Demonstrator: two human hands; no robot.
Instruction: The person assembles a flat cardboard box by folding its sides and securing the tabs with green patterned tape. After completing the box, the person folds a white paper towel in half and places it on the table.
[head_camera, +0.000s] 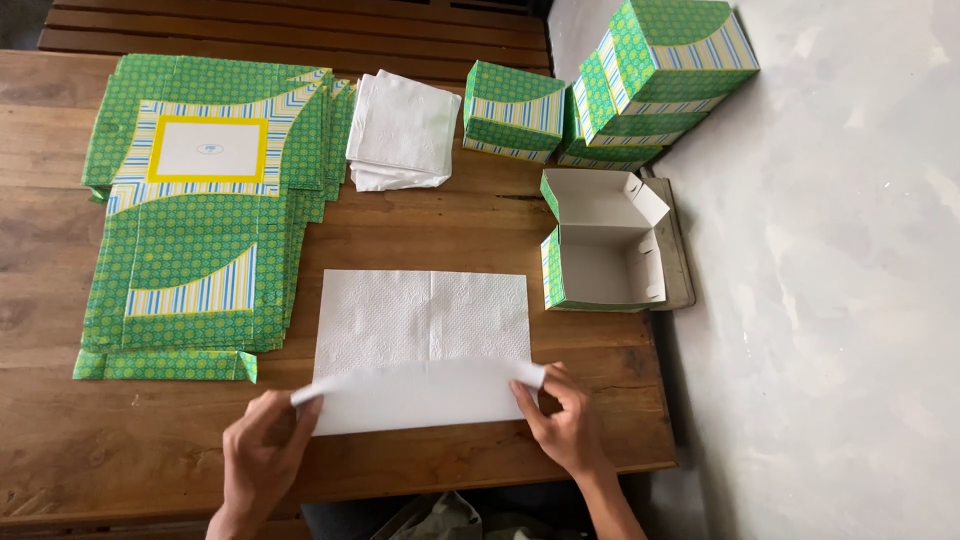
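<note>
Both hands sit at the near edge of the wooden table (400, 480), each pinching a near corner of a white paper napkin (425, 340) and lifting that edge up and over toward the far side — the left hand (262, 455) grips the left corner between thumb and fingers, the right hand (562, 420) does the same at the right corner. Apart from that raised strip, the napkin lies flat on the table, and the strip has curled back over the sheet, so the step in hand looks like a fold along the napkin's length. Judging from this, the next move calls for carrying both corners evenly away from the body, lining the edges up and pressing a crease — uneven pull would skew the fold. Just right of the napkin, at the table's right edge, stands an open green patterned box (600, 255) with a white inside. Left of the napkin lies a stack of flat unfolded green box blanks (200, 200); beyond the napkin sits a pile of folded white napkins (402, 130), and beyond the open box, closed green boxes (620, 90) are stacked.
</note>
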